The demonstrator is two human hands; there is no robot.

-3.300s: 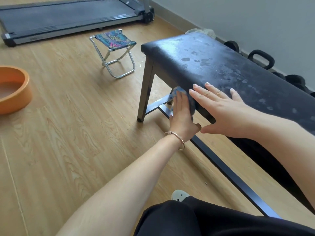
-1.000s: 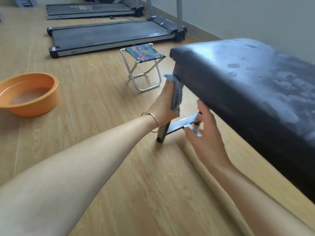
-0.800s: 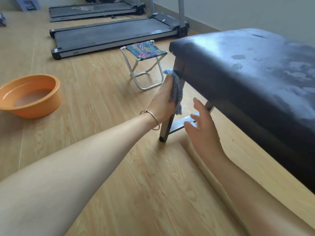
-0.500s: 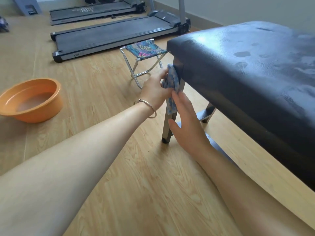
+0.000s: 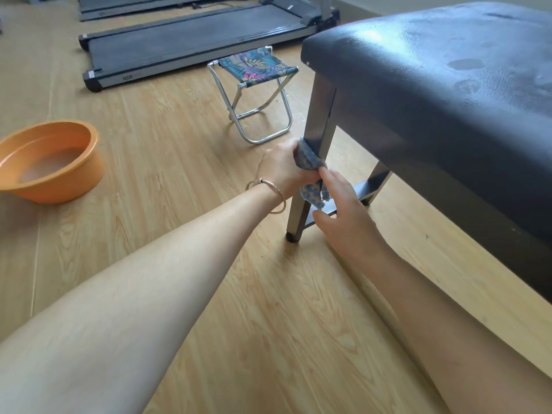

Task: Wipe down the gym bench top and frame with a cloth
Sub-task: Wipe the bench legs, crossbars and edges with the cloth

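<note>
At mid-height on the grey metal leg [image 5: 316, 121] under the end corner of the black padded gym bench [image 5: 433, 70], your left hand [image 5: 283, 167] grips the blue checked cloth [image 5: 309, 158], bunched against the leg. Your right hand [image 5: 343, 210], fingers nearly straight, touches the hanging tail. The cloth appears light and limp: hold it bunched. The leg appears rigid and smooth: expect easy sliding

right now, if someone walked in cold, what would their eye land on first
The two hands meeting at the bench leg: the left hand grips a blue cloth against the metal, and the right hand touches its hanging end. Next come the orange basin holding water on the floor at far left, and the damp blotches on the black bench top at upper right.
</note>
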